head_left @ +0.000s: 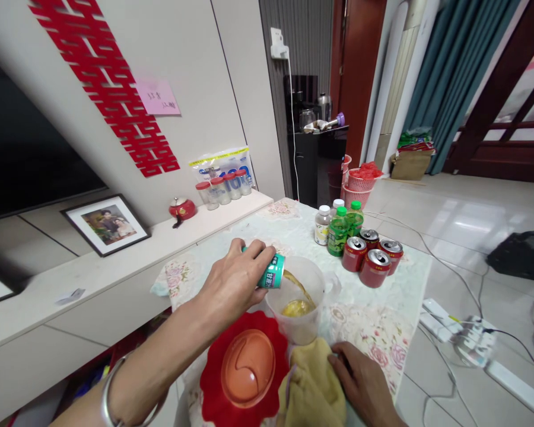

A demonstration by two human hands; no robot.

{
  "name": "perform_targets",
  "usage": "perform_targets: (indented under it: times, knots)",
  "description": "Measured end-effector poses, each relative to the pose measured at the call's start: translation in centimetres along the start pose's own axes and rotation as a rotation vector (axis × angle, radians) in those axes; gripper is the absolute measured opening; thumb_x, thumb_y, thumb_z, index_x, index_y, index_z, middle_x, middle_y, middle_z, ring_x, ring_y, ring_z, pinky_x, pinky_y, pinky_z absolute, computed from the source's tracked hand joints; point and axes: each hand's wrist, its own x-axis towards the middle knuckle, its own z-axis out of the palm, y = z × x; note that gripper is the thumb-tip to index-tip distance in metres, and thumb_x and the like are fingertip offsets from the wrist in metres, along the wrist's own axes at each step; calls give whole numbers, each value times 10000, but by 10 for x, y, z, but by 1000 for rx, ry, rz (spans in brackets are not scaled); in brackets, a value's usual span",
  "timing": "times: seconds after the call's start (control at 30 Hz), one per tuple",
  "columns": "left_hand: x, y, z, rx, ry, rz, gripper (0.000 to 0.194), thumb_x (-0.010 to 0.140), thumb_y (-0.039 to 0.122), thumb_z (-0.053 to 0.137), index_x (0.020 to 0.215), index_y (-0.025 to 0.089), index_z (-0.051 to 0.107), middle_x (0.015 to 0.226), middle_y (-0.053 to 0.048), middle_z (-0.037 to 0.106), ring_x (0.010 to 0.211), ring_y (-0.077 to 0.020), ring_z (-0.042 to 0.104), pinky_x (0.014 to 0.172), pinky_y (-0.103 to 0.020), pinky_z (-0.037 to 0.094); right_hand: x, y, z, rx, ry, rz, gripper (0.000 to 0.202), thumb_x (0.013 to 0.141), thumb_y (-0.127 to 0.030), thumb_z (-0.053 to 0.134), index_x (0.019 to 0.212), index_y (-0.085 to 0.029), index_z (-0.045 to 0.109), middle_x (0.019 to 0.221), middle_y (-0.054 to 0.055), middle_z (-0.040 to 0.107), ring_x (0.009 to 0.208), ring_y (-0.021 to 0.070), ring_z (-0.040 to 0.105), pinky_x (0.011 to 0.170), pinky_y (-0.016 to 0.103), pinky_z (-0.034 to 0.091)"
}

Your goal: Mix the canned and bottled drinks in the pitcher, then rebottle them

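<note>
My left hand (244, 270) is closed around a teal can (273, 271), tipped to the right over a clear plastic pitcher (300, 329). A stream of yellow-brown liquid (297, 284) runs from the can into the pitcher, where some of it lies at the bottom. My right hand (360, 379) rests on the table at the right edge of a yellow cloth (314, 385). Its thumb and fingers lie against the cloth without wrapping round it. A red scalloped tray (218, 379) with an orange-red round middle sits left of the cloth, below my left forearm.
Opened red cans (376, 270) and green-capped bottles (338, 234) stand beyond the pitcher on the flowered tablecloth (369, 329), with white-capped bottles (323, 225) behind. Red-lidded jars (221, 191) and a framed photo (109, 225) line the cabinet. Power strips (476, 341) and cables lie on the floor.
</note>
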Motion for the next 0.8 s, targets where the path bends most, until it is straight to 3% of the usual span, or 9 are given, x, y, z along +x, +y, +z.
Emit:
perform_targets:
  times: [0.27,0.6,0.8]
  knots:
    - [4,6,2,127,13,25,534,788,113,712,1270,280,557,1263,-67,662,1115,-345,520,607,-328,480,0,2,2,-6,35,-34,351,1011,-509,468,922,-254,692,752,15,776,684,225,753,638,328,538]
    - [8,19,-10,219,-42,83,480,851,45,616,1300,212,584,1267,-118,672,1100,-383,567,686,-417,521,-1,-1,0,13,36,-21,351,1008,-526,478,912,-262,688,748,11,770,684,227,746,636,327,533]
    - [11,18,-1,295,48,168,527,808,-28,559,1283,197,594,1224,-118,684,1075,-363,590,743,-442,524,-1,-1,1,16,9,-1,350,1017,-514,462,933,-255,683,772,27,771,708,234,741,664,343,529]
